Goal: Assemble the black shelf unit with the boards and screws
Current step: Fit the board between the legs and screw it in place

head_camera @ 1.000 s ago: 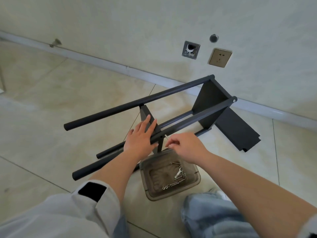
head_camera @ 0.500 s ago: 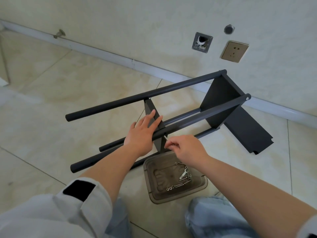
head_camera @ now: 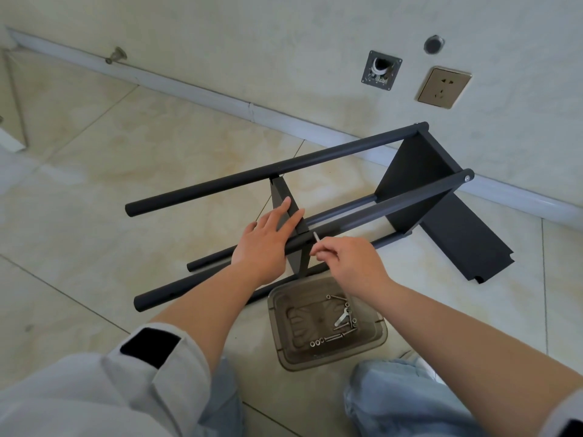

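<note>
Left hand (head_camera: 265, 244) still flat, fingers open on the frame (head_camera: 356, 212) mid-frame; right hand (head_camera: 350, 263) still pinching screw (head_camera: 316, 237), lifted slightly off the rod.

Place: room in a home, unfurnished corner
Floor: glossy beige tiles (head_camera: 132, 146)
Wall: pale, with white skirting board (head_camera: 195, 89)
Fittings: wall socket (head_camera: 444, 87), open cable plate (head_camera: 381, 70), door stop (head_camera: 116, 55)

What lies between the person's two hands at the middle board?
In the head view, the near black pole and the middle board's edge run between the left hand and right hand, which pinches a screw.
</note>
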